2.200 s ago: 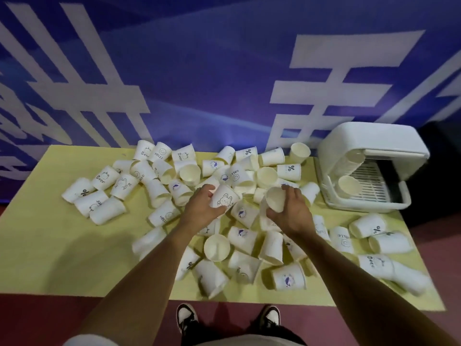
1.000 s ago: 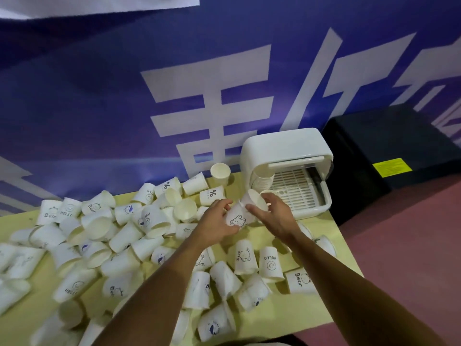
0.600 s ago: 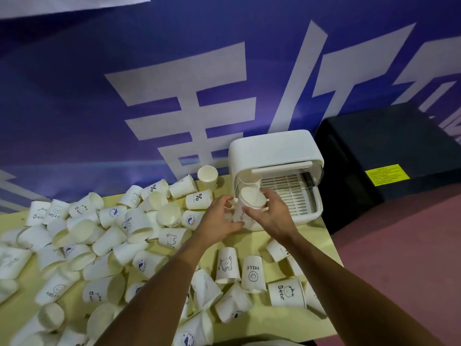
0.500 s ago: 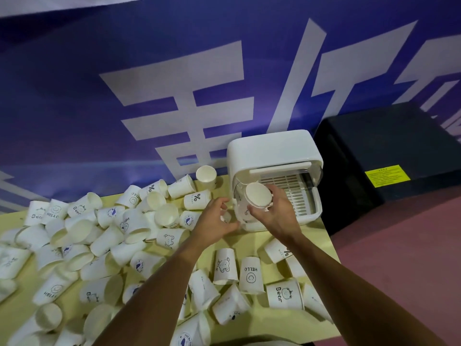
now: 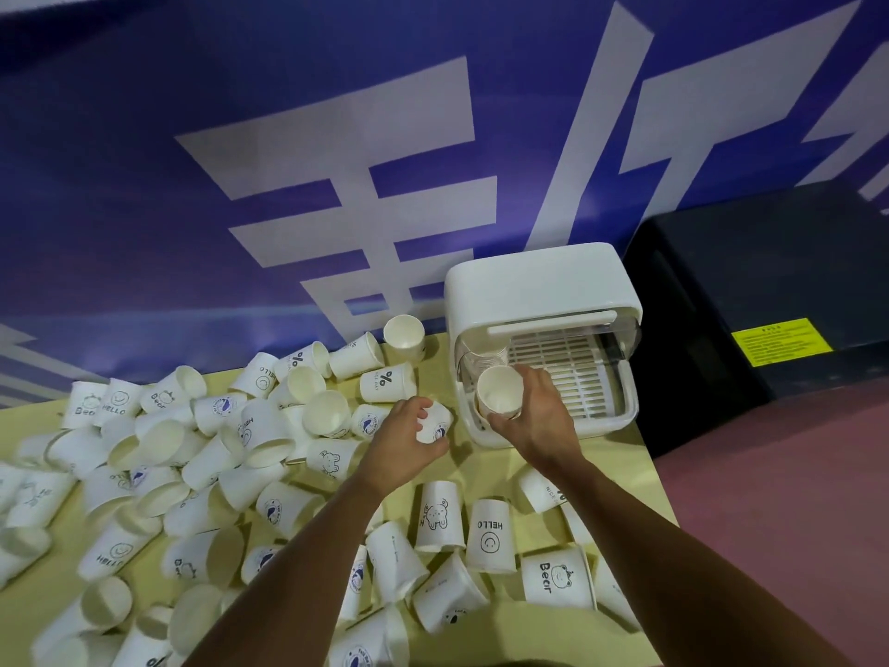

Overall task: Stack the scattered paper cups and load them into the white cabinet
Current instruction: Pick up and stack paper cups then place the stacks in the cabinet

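Several white paper cups (image 5: 269,430) lie scattered on the yellow table (image 5: 29,589). The white cabinet (image 5: 539,291) stands at the table's far right corner with its front open and a slatted rack (image 5: 572,363) inside. My right hand (image 5: 534,416) holds a short stack of cups (image 5: 499,391) at the cabinet's left front opening, mouth facing me. A stack of cups (image 5: 481,363) stands inside behind it. My left hand (image 5: 401,442) closes around a single printed cup (image 5: 435,423) lying just left of the cabinet.
A black box (image 5: 769,291) with a yellow label (image 5: 781,341) sits right of the cabinet on the reddish floor (image 5: 779,512). A blue banner (image 5: 336,161) with white characters hangs behind the table. More cups lie near the table's front edge.
The view has swung right from the cup pile to the cabinet. My right hand carried the stacked cups to the cabinet opening. My left hand let go of the stack and dropped onto a loose cup.
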